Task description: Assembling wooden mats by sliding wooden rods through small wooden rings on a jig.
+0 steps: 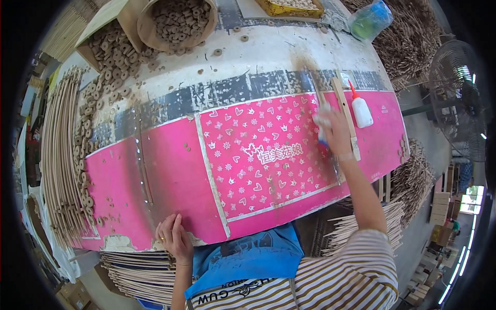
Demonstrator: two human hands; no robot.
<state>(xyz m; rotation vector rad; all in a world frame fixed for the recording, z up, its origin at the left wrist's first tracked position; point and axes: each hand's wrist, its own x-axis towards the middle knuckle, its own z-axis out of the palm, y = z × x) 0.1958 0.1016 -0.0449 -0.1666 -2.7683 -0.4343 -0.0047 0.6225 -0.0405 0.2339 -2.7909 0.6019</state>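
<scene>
My left hand point(174, 236) rests at the near edge of the pink-covered table point(175, 134), fingers stretched out and nothing in them. My right hand point(338, 132) is reached out over the right part of the table, closed on a whitish crumpled cloth point(323, 114); motion blurs its outline. A bit of blue and red shows under that hand, too hidden to name. Just right of the hand lies a flat wooden strip with holes point(345, 106). Beside the strip is a white squeeze bottle with a red nozzle point(361, 111), lying on the pink sheet.
Wooden rings spill from a box point(111, 49) and a round tub point(178, 23) at the far left. Long thin rods point(59, 160) are stacked along the left edge. A yellow tray point(292, 8) and a plastic bag point(369, 21) sit at the back. A fan point(457, 77) stands right.
</scene>
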